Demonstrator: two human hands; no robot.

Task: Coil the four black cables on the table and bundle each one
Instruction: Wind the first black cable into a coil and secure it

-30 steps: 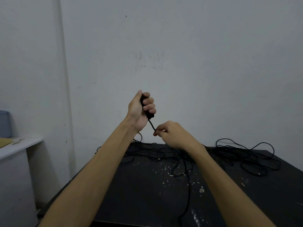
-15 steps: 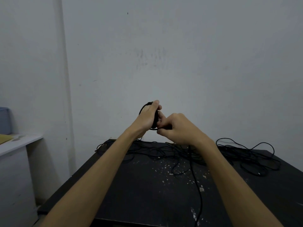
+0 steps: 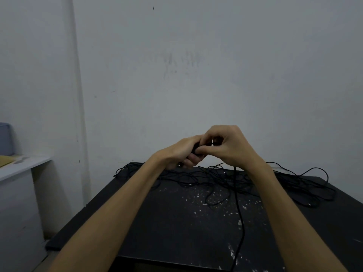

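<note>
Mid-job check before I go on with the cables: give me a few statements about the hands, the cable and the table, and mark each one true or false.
1. Both hands are raised above the table and meet around a small black coil. True: the left hand and right hand touch, with the coil between them.
2. A strand of cable hangs from the hands down toward the near table edge. True: the hanging strand drops from below the right hand.
3. All cables on the table are already coiled and bundled. False: a loose tangle of cables sprawls across the far side of the table.
4. The table top is white. False: it is black with pale specks.
5. The right hand lies flat on the table. False: it is raised, fingers curled at the coil.
</note>
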